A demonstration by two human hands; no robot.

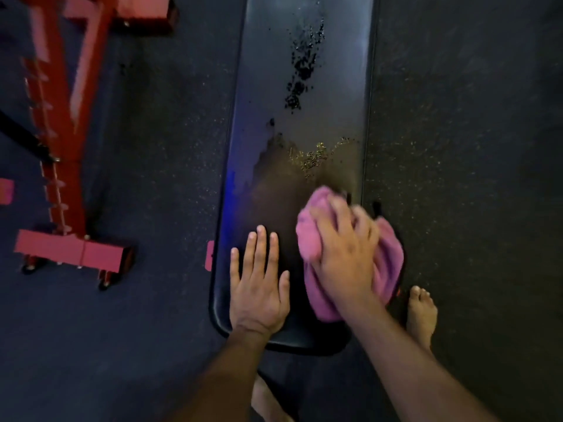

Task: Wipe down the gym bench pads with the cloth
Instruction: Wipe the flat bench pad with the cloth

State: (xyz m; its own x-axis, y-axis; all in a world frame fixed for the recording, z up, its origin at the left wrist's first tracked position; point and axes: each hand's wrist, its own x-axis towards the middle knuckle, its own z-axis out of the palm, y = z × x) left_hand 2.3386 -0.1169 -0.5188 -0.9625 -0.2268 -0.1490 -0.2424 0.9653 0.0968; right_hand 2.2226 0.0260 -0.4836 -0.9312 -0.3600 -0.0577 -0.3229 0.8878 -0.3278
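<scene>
Floor left of the bench: red machine frame [65,141], well apart from the work. Left hand [259,281] lies flat on the bench pad [301,71] near its near-left corner, fingers straight and slightly spread, bracing. Right hand [344,254] presses the pink cloth [387,260] against the near-right edge, fingers curled into the bunched fabric (cloth overhangs the edge a little). Droplets [301,65] sit unwiped down the pad's middle and toward the far end. Advice: keep the bracing palm planted, press evenly, run overlapping strokes edge to edge, then work toward the far end through the wet patches.
</scene>
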